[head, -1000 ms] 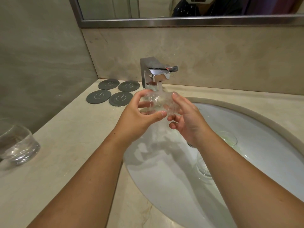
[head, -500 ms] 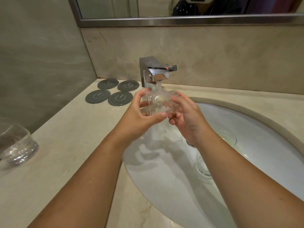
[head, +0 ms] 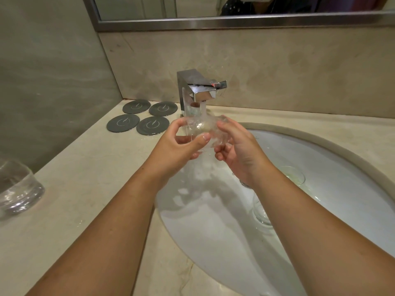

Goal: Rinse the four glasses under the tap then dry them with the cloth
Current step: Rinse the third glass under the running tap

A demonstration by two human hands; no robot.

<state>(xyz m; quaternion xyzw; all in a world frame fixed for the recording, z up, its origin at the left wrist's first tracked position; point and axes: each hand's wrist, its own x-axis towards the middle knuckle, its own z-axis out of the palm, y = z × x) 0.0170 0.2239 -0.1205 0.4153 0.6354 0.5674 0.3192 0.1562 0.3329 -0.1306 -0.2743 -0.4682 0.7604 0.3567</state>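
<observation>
A clear glass (head: pixel 203 130) is held under the running chrome tap (head: pixel 199 90), with water splashing over it. My left hand (head: pixel 177 146) grips its left side, thumb across the front. My right hand (head: pixel 237 150) holds its right side with fingers curled on it. Two more glasses lie in the white sink (head: pixel 213 231): one (head: pixel 294 175) behind my right wrist, another (head: pixel 260 212) partly hidden under my right forearm. A fourth glass (head: pixel 18 189) stands on the counter at the far left. No cloth is visible.
Several dark grey round coasters (head: pixel 136 122) lie on the beige stone counter (head: pixel 85 189) left of the tap. A mirror (head: pixel 235 20) hangs above the back wall. A side wall closes off the left.
The glass has turned slightly in my hands under the stream; both hands stay in nearly the same place.
</observation>
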